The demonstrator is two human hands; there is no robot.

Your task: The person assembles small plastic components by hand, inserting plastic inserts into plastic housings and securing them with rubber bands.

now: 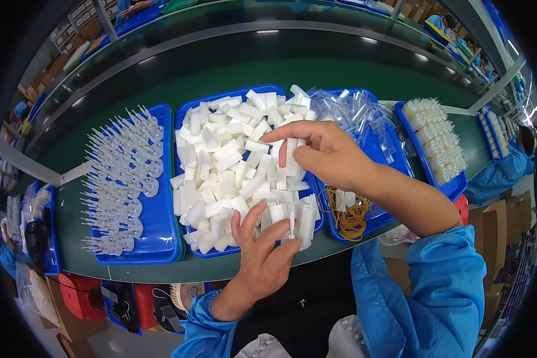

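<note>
My left hand (261,256) is at the near edge of the middle tray, its thumb and forefinger pinching a slim white stemmed plastic part (292,222). Touching or close beside that part is a whitish, partly clear upright piece (306,224); whether the hand holds it too, I cannot tell. Above the heap, my right hand (334,152) has its thumb and fingers bent around a white block (292,156). Many similar white blocks (224,161), apparently foam, fill the middle blue tray (177,137) under both hands.
To the left, a blue tray (170,224) holds rows of white stemmed parts (122,179). Clear plastic sleeves (355,116) and tan rubber bands (353,221) lie in the tray to the right. Beyond it, another blue tray (457,186) carries bundled white pieces (435,140). A co-worker in blue (501,173) sits far right.
</note>
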